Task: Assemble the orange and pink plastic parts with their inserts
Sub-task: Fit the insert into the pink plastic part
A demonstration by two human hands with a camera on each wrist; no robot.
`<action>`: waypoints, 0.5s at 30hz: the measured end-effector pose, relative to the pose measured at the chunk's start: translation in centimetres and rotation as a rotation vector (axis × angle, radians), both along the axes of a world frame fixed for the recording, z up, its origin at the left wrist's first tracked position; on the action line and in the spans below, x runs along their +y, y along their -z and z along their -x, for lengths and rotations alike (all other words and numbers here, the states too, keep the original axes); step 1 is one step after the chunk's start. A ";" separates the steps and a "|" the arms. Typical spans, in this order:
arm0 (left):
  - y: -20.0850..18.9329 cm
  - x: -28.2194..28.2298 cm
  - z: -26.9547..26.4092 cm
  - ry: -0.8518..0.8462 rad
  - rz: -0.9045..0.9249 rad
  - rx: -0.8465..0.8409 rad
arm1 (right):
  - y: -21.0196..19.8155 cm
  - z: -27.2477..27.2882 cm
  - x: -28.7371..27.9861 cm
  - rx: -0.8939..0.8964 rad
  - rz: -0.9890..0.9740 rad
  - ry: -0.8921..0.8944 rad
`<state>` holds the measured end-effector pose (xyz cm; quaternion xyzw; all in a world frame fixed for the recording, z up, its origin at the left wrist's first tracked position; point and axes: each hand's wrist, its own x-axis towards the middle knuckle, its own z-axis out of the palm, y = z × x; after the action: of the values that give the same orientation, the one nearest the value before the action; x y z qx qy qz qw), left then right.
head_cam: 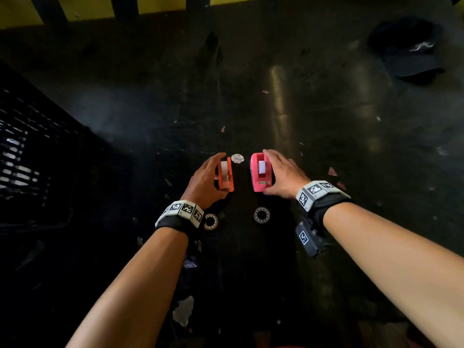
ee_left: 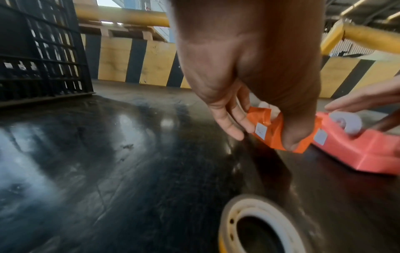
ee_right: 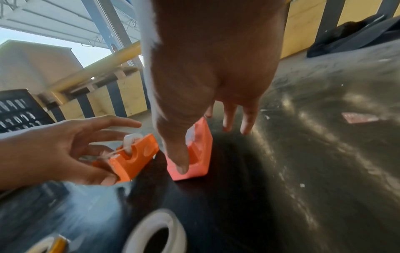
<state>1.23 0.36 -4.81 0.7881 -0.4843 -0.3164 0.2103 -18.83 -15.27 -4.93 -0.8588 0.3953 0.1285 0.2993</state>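
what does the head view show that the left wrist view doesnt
Only the head view shows the white disc lying between the far ends of the two dispensers, a second tape ring, the dark cap far right, and both wristbands.

Only the left wrist view shows the small white sticker on the orange dispenser's near end and the yellow rail behind.

Both show the left hand on the orange dispenser, the right hand at the pink dispenser, the black crate and one tape ring.
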 end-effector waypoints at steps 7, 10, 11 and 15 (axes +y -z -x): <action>1.4 -0.1 -0.1 0.011 -0.033 -0.077 | 0.5 0.1 -0.5 -0.036 0.019 0.018; 1.1 -0.2 -0.1 0.019 -0.077 -0.097 | 0.1 0.1 -0.6 -0.034 0.009 0.027; 0.7 -0.4 0.1 0.014 -0.063 -0.108 | 0.1 0.0 -0.5 -0.032 0.011 0.032; -1.8 -2.7 1.8 0.015 0.053 -0.172 | -0.5 0.0 -0.3 -0.044 0.012 0.050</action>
<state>-0.58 -2.36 -3.06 0.8027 -0.5148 -0.2363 0.1864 -18.85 -15.61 -4.40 -0.8530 0.4109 0.0997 0.3060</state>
